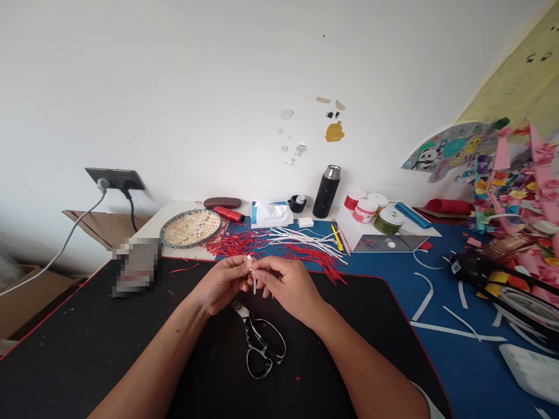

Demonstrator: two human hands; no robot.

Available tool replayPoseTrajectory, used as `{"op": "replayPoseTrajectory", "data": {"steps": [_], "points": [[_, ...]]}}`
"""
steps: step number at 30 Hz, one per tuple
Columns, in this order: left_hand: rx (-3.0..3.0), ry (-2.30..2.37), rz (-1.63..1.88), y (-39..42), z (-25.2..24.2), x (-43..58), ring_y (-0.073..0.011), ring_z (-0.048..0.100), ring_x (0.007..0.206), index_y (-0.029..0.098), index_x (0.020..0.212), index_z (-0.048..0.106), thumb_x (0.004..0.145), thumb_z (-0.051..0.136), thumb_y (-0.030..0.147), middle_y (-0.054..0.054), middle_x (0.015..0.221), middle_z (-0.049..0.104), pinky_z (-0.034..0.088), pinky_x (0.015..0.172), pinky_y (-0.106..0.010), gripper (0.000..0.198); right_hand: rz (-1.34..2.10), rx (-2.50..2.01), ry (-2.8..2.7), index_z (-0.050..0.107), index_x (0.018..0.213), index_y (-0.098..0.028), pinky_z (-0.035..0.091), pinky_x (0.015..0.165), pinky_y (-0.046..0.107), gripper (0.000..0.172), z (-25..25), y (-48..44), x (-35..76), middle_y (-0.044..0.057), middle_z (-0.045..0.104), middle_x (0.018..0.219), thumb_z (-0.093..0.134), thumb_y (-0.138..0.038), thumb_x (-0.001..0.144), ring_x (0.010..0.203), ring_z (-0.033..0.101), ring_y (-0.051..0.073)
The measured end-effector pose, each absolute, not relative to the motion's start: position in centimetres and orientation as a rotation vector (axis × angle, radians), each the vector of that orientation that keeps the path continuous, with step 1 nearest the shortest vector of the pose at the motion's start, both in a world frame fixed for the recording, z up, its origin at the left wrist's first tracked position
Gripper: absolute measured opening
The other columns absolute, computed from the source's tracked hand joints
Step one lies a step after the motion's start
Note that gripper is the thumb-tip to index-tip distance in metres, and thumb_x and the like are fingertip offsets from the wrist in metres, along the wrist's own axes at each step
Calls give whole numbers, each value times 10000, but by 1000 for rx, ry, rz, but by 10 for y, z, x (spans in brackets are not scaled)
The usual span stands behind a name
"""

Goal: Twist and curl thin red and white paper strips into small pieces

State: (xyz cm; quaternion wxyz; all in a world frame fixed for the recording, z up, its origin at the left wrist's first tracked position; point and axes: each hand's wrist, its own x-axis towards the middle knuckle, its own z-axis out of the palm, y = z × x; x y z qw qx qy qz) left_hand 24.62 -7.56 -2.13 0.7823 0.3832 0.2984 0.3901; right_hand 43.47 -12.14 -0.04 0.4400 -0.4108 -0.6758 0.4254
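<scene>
Above the black mat, my left hand [225,285] and my right hand [288,285] meet at the fingertips. Between them they pinch a thin white strip [254,285]; one short end hangs down and a white bit shows above the left thumb. The fingers cover the rest of it. Scissors [262,346] with black handles lie on the mat just below my hands, their blades partly hidden by my left hand. Behind the hands lie loose red cords [317,259] and white cords [305,237].
A round woven basket [191,228], a red thread spool [229,215] and a white packet [271,215] stand along the back. A black flask [326,192] and several lidded tubs [365,210] are right of them. White paper strips [456,331] and a black-rimmed item lie at right.
</scene>
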Motion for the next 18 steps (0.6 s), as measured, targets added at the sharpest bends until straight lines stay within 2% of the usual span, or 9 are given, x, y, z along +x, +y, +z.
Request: {"op": "replayPoseTrajectory", "data": {"steps": [8, 18], "points": [[882, 652, 901, -79, -15, 250, -104, 617, 543, 119, 735, 768, 681, 993, 358, -35, 631, 703, 492, 504, -168, 333, 1352, -1017, -1390, 702, 985, -194, 475, 477, 211, 284, -2, -118, 432, -14, 700, 725, 717, -469, 916, 527, 654, 112], [959, 691, 937, -81, -11, 251, -116, 607, 562, 126, 700, 771, 690, 977, 422, -44, 663, 705, 494, 516, -196, 360, 1424, -1050, -1291, 656, 927, -187, 469, 452, 201, 374, -1, -114, 433, -19, 695, 694, 773, -532, 842, 506, 662, 118]]}}
